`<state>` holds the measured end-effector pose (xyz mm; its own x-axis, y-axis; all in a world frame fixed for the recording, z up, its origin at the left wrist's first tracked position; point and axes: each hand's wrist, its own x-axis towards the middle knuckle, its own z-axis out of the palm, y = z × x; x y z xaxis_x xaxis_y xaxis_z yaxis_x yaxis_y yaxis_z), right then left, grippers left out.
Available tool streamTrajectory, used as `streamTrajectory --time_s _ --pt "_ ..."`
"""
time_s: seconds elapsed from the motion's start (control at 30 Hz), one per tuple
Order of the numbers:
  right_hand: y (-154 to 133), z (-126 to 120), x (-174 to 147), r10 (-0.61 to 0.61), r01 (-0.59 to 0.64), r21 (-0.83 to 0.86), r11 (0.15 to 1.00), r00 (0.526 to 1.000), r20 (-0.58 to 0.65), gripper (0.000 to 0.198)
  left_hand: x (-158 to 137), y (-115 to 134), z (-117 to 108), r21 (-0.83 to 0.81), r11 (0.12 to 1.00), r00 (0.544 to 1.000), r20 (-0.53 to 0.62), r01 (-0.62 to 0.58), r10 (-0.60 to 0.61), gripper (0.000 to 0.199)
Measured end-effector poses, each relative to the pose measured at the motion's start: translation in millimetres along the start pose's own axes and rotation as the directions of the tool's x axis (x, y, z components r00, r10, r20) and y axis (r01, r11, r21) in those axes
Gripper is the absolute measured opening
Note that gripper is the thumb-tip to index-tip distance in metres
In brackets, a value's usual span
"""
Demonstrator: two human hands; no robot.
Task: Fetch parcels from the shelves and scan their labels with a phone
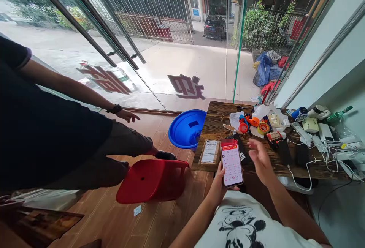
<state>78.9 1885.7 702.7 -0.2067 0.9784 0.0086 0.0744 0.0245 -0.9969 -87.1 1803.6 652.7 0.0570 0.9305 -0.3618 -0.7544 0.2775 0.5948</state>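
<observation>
The left hand (219, 185) grips a smartphone (231, 162) upright, screen lit. The right hand (260, 158) hovers open beside it, above the wooden tabletop (219, 120).

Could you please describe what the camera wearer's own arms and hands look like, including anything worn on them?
Both forearms are bare to the edge of the picture, with no sleeves showing. The left hand and right hand wear no gloves, and no watch, ring or bracelet is visible.
</observation>
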Motion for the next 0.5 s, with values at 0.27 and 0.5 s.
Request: streamTrajectory --time_s 0.27,0.5 --pt "37 43 -7 0.172 -0.193 0.200 0.961 0.978 0.118 0.053 4 -8 -12 0.010 1.000 1.000 0.011 -0.001 0.001 0.084" --pt "53 52 -12 0.278 -0.312 0.378 0.872 0.950 0.143 0.064 8 -9 -9 0.024 0.999 0.998 -0.059 0.037 -0.036 0.084"
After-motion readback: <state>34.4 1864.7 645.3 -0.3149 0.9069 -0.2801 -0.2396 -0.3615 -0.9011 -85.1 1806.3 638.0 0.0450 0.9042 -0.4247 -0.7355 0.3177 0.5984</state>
